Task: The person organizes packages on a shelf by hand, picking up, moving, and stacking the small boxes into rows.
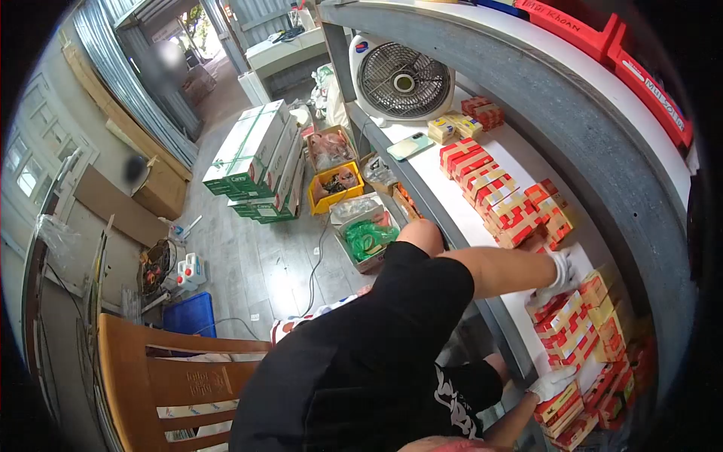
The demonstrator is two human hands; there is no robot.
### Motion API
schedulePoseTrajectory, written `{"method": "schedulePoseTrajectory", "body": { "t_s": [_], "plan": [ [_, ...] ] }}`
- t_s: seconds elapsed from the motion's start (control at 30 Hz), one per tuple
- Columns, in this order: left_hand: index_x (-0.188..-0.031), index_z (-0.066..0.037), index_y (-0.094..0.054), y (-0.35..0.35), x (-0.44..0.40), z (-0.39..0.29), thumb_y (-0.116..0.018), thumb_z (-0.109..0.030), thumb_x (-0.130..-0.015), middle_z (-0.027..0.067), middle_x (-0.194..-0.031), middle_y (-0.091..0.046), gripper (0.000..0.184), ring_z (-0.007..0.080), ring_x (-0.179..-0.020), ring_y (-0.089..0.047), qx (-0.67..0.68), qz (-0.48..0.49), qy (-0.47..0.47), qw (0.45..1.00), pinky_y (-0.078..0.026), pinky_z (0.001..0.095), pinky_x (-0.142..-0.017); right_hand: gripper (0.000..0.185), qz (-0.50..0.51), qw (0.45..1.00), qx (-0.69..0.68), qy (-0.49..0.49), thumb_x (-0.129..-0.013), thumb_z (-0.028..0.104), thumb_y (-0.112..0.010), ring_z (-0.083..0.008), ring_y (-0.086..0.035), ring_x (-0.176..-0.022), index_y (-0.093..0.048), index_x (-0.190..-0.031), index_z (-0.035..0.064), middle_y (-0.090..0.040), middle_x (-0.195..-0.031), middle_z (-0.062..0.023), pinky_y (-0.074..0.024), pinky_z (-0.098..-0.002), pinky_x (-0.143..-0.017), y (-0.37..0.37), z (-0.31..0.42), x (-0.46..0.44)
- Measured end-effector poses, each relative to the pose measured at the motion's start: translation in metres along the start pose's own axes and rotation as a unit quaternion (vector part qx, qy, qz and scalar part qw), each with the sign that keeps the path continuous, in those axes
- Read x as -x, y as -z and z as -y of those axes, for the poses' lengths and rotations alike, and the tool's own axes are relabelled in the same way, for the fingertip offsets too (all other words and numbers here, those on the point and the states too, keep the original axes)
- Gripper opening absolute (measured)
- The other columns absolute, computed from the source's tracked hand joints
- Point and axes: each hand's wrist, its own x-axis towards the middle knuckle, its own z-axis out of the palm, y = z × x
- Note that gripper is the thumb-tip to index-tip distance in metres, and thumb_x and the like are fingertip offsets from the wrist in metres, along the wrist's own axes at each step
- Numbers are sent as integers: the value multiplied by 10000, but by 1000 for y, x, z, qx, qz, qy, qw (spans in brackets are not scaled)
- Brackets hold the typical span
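Observation:
My left hand [562, 274], in a white glove, reaches over the white shelf between two groups of small red-and-yellow boxes. Its fingers are blurred and partly hidden, so any hold is unclear. Below it are stacked boxes [566, 331], and above it stands a longer block of similar boxes [486, 188]. Lower down, my right hand [553, 384], also gloved in white, lies with fingers stretched out against the top of another box stack [561, 414]. I cannot see it grip anything.
A fan [404, 81], a phone [410, 146] and cream-coloured boxes [455, 126] occupy the shelf's far end. Red bins [580, 30] sit on the shelf above. Large cartons [252, 154], a yellow crate [335, 187] and a wooden chair [181, 380] stand on the floor.

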Motion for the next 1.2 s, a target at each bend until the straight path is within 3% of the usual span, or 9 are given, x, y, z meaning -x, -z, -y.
{"method": "schedulePoseTrajectory", "body": {
  "t_s": [0.13, 0.43, 0.77, 0.87, 0.93, 0.97, 1.1, 1.17, 1.2],
  "plan": [
    [-1599, 38, -311, -47, -25, -18, -987, -499, -390, 189, -1546, -494, 1486, 354, -1451, -470, 169, -30, 5, 985, -337, 394, -1254, 844, -7, 1000, 2, 9, -1106, 604, -381, -526, -535, -1349, -452, -1528, -123, -523, -1485, -396, -430, -489, -1141, -1, -2, -1],
    [-1643, -44, -276, -50, -8, 0, -982, -571, -356, 175, -1707, -276, 1559, 362, -1565, -296, 117, -66, -48, 990, -264, 536, -1283, 889, 25, 999, -7, -35, -1103, 611, -388, -502, -478, -1425, -394, -1541, -163, -462, -1538, -399, -382, -470, -1206, 8, 14, 4],
    [-1603, -138, -409, -39, 18, 93, -901, -581, -640, 98, -1650, -434, 1169, 316, -1544, -366, -79, 32, 88, 993, -295, 579, -1230, 863, 12, 999, -21, -48, -1100, 622, -387, -503, -480, -1422, -453, -1532, -123, -484, -1543, -372, -369, -462, -1205, 5, 13, 4],
    [-1594, -140, -432, -51, 5, 99, -892, -574, -664, 93, -1640, -458, 1125, 313, -1535, -389, -96, 39, 104, 989, -314, 566, -1219, 886, 8, 1000, -20, 4, -1079, 643, -435, -500, -489, -1417, -442, -1543, -110, -478, -1546, -370, -385, -485, -1197, 9, 17, 9],
    [-1589, -141, -448, -56, -3, 96, -886, -569, -680, 89, -1633, -474, 1096, 311, -1528, -405, -109, 50, 104, 987, -326, 557, -1211, 896, 3, 925, 277, 259, -1044, 637, -522, -493, -494, -1422, -425, -1560, -89, -493, -1543, -353, -393, -510, -1206, -32, -116, -29],
    [-1586, -142, -455, -59, -6, 95, -883, -566, -688, 88, -1629, -482, 1082, 310, -1525, -413, -117, 61, 100, 986, -333, 553, -1208, 904, 130, 899, 379, 176, -997, 597, -627, -485, -510, -1415, -413, -1573, -67, -518, -1532, -325, -410, -529, -1206, -15, -77, -25],
    [-1575, -144, -486, -64, -5, 89, -872, -556, -720, 81, -1615, -514, 1024, 307, -1513, -444, -167, 123, 51, 977, -357, 535, -1193, 699, 14, 898, 365, 244, -1033, 337, -639, -475, -582, -1337, -428, -1566, -63, -559, -1506, -282, -480, -550, -1133, -30, -96, -10],
    [-1569, -145, -502, -54, 2, 85, -866, -551, -736, 77, -1608, -530, 996, 305, -1506, -460, -190, 146, 8, 971, -370, 527, -1185, 687, -73, 923, 212, 312, -1094, 484, -466, -557, -551, -1320, -510, -1490, -76, -551, -1463, -371, -443, -585, -1138, -45, -123, -16],
    [-1567, -146, -510, -50, 0, 81, -863, -549, -744, 75, -1605, -538, 982, 304, -1503, -467, -191, 159, -9, 968, -376, 522, -1181, 772, -23, 996, 49, 68, -1099, 548, -396, -564, -568, -1285, -491, -1482, -115, -584, -1394, -401, -448, -563, -1115, -15, -29, 5]
  ]
}}
